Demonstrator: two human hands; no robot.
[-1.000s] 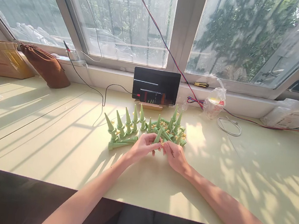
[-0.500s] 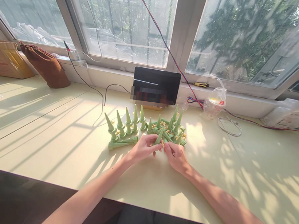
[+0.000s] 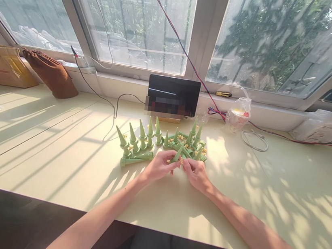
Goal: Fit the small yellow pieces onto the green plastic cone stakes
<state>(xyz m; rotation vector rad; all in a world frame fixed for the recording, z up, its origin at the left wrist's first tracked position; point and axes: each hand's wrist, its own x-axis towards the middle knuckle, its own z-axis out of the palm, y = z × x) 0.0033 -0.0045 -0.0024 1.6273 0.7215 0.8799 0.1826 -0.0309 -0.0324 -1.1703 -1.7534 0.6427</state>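
My left hand (image 3: 161, 164) is closed around a green plastic spike (image 3: 177, 153), its pointed tip upward. Against the spike's side, the fingers of my right hand (image 3: 196, 173) pinch a small yellowish piece (image 3: 181, 161). Both hands meet just above the table. To the left stand several green spikes (image 3: 134, 138) in a slanting row, points up. A green tube (image 3: 137, 159) with a wider end lies in front of them. Behind my hands is a pile of green parts (image 3: 181, 147) mixed with small yellowish pieces (image 3: 204, 151).
A dark-screened tablet (image 3: 172, 96) stands at the back by the window. A brown drawstring bag (image 3: 51, 74) and a cardboard box (image 3: 8, 65) are on the left. Further right are a bagged cup (image 3: 238, 115), a coiled white cable (image 3: 254, 141) and a white plastic bag (image 3: 323, 125).
The spike in my left hand has shifted very slightly to the right, with its tip leaning a little more that way. My right hand stays close against it.
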